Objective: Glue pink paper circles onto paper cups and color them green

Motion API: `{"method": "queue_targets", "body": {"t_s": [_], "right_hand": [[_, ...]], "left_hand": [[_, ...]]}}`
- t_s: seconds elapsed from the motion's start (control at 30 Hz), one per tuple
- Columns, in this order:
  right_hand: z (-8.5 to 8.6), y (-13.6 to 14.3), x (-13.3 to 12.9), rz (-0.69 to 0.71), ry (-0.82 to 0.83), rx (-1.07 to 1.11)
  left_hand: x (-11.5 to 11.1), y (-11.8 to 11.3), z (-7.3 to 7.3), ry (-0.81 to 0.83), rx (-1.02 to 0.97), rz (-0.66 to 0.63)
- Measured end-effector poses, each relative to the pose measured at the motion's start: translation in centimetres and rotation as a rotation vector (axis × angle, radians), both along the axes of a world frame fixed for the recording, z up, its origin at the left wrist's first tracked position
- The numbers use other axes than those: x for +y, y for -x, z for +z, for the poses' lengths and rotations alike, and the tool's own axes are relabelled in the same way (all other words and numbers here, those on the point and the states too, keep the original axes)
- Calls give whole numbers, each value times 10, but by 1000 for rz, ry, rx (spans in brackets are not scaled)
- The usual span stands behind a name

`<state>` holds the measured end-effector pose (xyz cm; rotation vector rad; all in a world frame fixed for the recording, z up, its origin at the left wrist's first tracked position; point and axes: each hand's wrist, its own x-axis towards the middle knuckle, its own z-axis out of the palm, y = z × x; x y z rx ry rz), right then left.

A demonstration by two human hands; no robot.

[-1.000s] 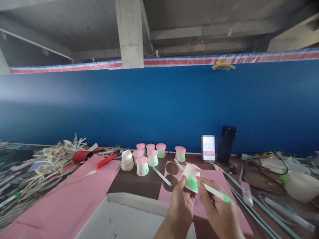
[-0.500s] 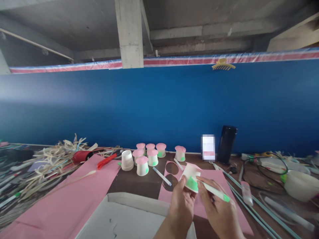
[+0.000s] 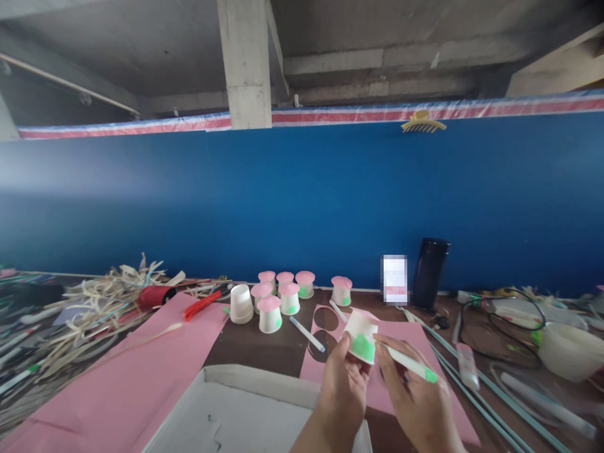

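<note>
A white paper cup [image 3: 362,333] with a bright green patch on its side is tilted in my left hand [image 3: 343,384], its fingers and thumb around the lower part. My right hand [image 3: 415,390] grips a white marker with a green end [image 3: 408,361], its tip close by the cup's right side; I cannot tell if it touches. Several upturned cups with pink paper tops [image 3: 270,314] and green patches stand behind, beside a plain white cup stack [image 3: 241,305]. Under my hands lies a pink sheet [image 3: 448,402] with round cut-outs.
A white box lid [image 3: 250,415] lies in front, near another pink sheet [image 3: 127,377]. A capped marker [image 3: 306,334] rests on the brown table. Paper strips [image 3: 113,289] pile up left; a black bottle [image 3: 430,274], pale blue tubes [image 3: 476,384] and a white bowl [image 3: 570,351] are right.
The marker and my right hand have shifted very slightly right. The green patch on the cup looks a little fuller. My left hand stays nearly in place.
</note>
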<state>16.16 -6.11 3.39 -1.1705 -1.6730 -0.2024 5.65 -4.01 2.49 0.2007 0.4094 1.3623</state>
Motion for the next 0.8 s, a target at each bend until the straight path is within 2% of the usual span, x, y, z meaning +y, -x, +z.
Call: {"method": "queue_targets", "body": {"t_s": [0.2,0.8], "right_hand": [[-1,0,0,-3,-7,5],[-1,0,0,-11,-1,10]], "left_hand": [[0,0,-2,-25,-7,-4],[3,2,-3,84,-43,5]]}}
